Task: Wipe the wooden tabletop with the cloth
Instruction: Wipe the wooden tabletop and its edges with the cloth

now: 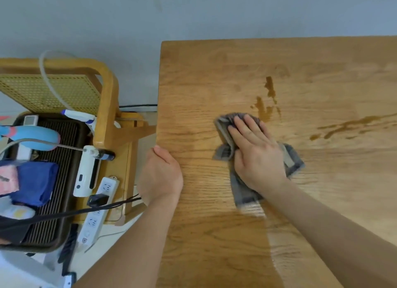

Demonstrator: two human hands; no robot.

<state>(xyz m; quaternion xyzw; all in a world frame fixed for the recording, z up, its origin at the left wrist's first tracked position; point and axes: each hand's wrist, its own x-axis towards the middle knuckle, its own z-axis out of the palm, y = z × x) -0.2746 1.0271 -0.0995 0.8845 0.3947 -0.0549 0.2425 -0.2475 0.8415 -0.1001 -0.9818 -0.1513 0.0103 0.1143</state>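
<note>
Left hand point(160, 176) curled over the left edge of the wooden tabletop point(214, 234), fingers closed around that edge, thumb on top. Right hand point(255, 152) lay flat, palm down, fingers spread and pressed on the cloth point(241, 191); not pinching it, just pressing. Cloth was grey, crumpled, on the tabletop left of centre, sticking out from under the hand at the fingertips, the wrist side and the right. Just past the cloth, brown liquid streaks point(269, 94) sat on the wood, nearest one about touching the cloth's far edge. More streaks point(354, 124) ran off to the right. Left of the table stood a wooden chair point(107, 107) with a cane back, holding a dark tray point(55, 212), blue fabric point(36, 182) and a white power strip point(96, 212). Grey wall point(193, 13) behind.
</note>
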